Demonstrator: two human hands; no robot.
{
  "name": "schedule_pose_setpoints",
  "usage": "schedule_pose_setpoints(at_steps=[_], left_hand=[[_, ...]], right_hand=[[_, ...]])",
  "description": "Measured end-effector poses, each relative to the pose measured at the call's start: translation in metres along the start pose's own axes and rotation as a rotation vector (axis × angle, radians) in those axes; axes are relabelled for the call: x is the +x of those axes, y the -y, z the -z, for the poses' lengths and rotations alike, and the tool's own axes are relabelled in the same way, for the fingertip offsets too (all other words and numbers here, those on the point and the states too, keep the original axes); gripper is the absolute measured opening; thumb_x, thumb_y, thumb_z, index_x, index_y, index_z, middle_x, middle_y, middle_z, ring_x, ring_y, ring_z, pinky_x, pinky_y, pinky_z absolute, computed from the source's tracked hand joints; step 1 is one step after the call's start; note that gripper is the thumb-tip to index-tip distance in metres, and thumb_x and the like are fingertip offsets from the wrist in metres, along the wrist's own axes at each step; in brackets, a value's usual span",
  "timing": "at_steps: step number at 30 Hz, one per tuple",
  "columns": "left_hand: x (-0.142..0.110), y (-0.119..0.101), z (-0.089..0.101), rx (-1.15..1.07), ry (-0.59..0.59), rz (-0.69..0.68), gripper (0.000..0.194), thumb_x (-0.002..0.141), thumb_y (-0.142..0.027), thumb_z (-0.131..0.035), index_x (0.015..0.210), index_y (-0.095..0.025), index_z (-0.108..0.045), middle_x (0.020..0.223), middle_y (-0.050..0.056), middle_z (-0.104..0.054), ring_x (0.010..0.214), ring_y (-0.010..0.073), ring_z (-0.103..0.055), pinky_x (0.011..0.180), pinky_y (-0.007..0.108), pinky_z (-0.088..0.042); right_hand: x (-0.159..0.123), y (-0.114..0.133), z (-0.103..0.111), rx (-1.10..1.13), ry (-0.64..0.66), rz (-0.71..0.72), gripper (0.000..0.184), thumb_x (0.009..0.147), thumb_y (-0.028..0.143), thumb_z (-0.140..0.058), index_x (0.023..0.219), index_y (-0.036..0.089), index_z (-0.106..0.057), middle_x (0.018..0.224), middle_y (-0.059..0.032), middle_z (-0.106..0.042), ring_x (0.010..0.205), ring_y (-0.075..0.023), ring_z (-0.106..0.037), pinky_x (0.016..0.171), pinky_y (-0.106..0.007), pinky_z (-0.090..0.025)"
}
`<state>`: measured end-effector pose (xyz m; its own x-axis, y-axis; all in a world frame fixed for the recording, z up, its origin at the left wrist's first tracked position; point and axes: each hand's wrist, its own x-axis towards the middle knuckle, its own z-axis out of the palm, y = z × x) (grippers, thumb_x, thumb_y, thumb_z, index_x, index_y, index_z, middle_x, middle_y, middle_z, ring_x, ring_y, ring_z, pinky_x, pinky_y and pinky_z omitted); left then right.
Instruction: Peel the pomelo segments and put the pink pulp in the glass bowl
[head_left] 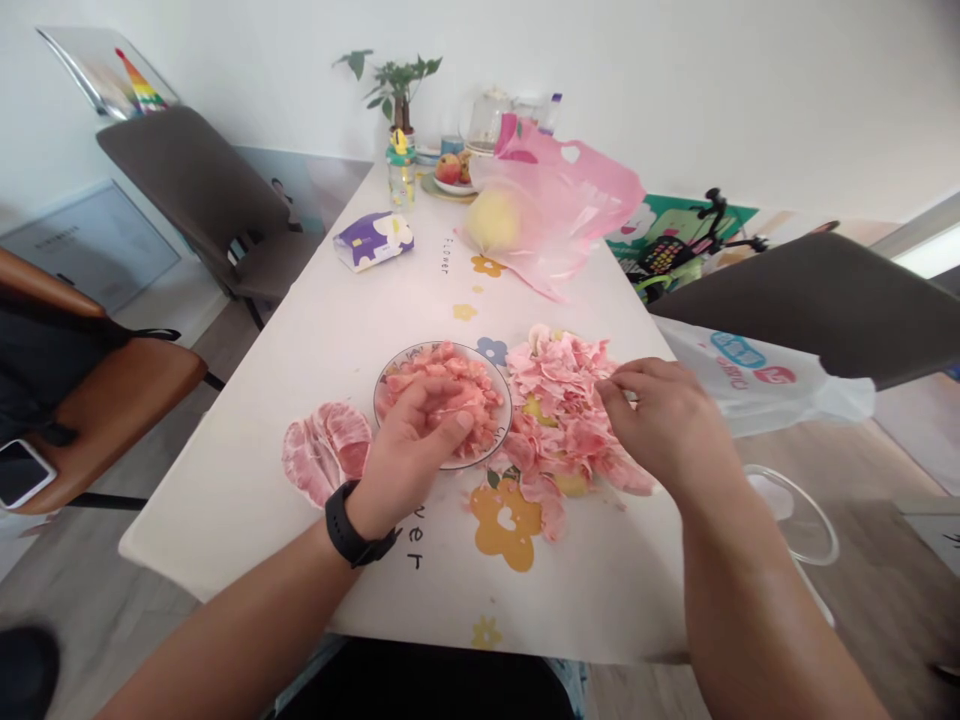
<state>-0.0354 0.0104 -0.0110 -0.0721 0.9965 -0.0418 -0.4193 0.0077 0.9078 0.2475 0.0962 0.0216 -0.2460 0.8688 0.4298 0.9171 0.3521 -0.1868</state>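
A round plate (495, 450) with a dark rim holds a heap of peeled pink pomelo flesh (480, 375). Above it hovers my left hand (420, 425), wearing a black watch, its fingers curled toward the thumb round a piece of pomelo flesh that blends with the heap. To the right lies a loose pile of pink membrane and peel scraps (562, 400). My right hand (664, 415) is at the right side of this pile, fingers pinched together; whatever they hold is hidden. Left of the plate rest unpeeled pomelo segments (322, 455), partly behind my left wrist.
Farther back on the table (300, 330) are a purple tissue pack (373, 241), a pink plastic bag (570, 190) with a yellow round fruit, a bottle (401, 175), fruit on a plate and a potted plant (403, 85). A white bag (750, 375) hangs at the right edge. Chairs flank both sides.
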Motion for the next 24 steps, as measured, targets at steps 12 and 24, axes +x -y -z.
schedule_pose_setpoints(at_steps=[12, 24], left_hand=[[0.002, -0.01, -0.005, -0.278, 0.147, 0.178, 0.029, 0.086, -0.043, -0.085, 0.093, -0.019, -0.07, 0.073, -0.002, -0.066, 0.06, 0.0128, -0.065, 0.051, 0.023, -0.046], [0.002, -0.001, -0.004, -0.243, 0.161, 0.116, 0.03, 0.086, -0.036, -0.089, 0.107, -0.023, -0.071, 0.094, -0.001, -0.074, 0.089, 0.0118, -0.071, 0.085, 0.027, -0.059]], right_hand=[[-0.002, 0.043, 0.005, 0.168, 0.085, -0.107, 0.035, 0.105, 0.037, -0.048, 0.099, 0.021, -0.078, 0.081, -0.01, -0.076, 0.082, -0.0297, -0.073, 0.076, -0.042, -0.054], [-0.016, 0.119, 0.004, 0.832, 0.298, 0.006, 0.023, 0.105, 0.033, -0.064, 0.124, 0.032, -0.077, 0.122, -0.0037, -0.075, 0.113, -0.0226, -0.071, 0.098, -0.039, -0.057]])
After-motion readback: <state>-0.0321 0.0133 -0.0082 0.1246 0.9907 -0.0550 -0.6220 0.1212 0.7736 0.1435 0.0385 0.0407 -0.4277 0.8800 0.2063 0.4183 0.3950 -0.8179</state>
